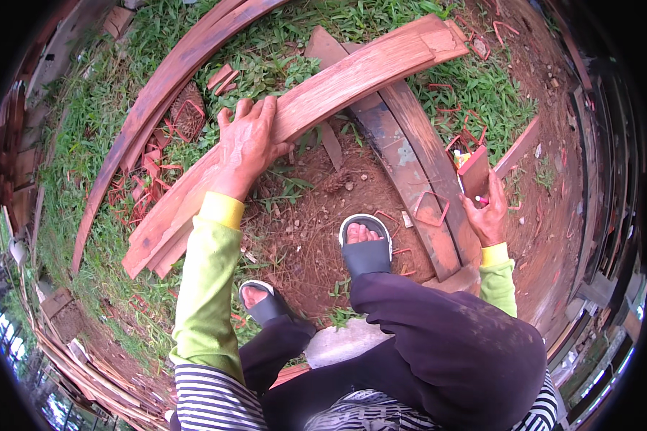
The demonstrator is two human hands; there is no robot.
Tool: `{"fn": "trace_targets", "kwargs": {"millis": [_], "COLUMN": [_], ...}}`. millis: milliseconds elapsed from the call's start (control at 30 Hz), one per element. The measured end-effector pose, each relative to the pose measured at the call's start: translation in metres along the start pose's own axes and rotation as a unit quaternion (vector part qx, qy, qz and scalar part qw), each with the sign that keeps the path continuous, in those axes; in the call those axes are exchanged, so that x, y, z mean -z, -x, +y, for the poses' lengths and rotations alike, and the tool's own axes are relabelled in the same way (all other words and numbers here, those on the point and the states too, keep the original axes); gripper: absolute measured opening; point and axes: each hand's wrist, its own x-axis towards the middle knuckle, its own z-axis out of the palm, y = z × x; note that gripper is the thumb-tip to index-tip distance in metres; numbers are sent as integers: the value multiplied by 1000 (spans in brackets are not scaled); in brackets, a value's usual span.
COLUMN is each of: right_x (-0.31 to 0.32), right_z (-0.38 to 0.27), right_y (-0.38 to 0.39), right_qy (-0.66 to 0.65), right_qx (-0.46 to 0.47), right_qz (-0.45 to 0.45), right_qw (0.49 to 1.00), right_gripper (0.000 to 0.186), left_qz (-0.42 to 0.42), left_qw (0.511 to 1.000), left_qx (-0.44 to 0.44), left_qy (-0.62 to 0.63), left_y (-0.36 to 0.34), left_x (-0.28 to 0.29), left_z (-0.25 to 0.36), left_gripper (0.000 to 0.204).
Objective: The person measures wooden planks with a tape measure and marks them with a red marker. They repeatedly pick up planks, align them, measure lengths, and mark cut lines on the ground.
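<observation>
My left hand (246, 147) lies across a long reddish wooden plank (359, 75), fingers over its far edge and thumb at the near side. At the lower left end, another board shows under this plank. My right hand (487, 212) grips a small, flat, reddish-brown rectangular block (473, 174). Something yellow and white peeks out beside the block, and a small white-and-pink tip shows by my fingers; I cannot make out what either is. Beneath the long plank, two darker boards (402, 151) run toward my right hand.
A long dark-red board (147, 108) curves along the left over grass. Orange-red strap loops (147, 176) lie in a heap near it, and more are scattered at right. My sandalled feet (366, 244) stand on bare soil. Stacked timber (600, 194) lines the right side.
</observation>
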Motion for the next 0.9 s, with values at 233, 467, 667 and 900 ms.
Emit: {"fn": "trace_targets", "kwargs": {"millis": [233, 467, 667, 900], "right_x": [43, 9, -32, -55], "right_z": [-81, -170, -216, -240], "right_y": [-69, -140, -161, -153], "right_qy": [21, 3, 91, 77], "right_qx": [181, 394, 434, 428], "right_qz": [-47, -200, -290, -246], "right_qw": [982, 897, 848, 866], "right_gripper": [88, 83, 70, 75], "left_qz": [111, 123, 123, 123], "left_qw": [985, 983, 964, 940], "left_qx": [42, 45, 62, 73], "left_qy": [129, 130, 227, 309], "left_y": [9, 9, 9, 6], "left_x": [-33, -41, -34, -34], "left_z": [-14, -17, -17, -22], "left_gripper": [81, 80, 72, 57]}}
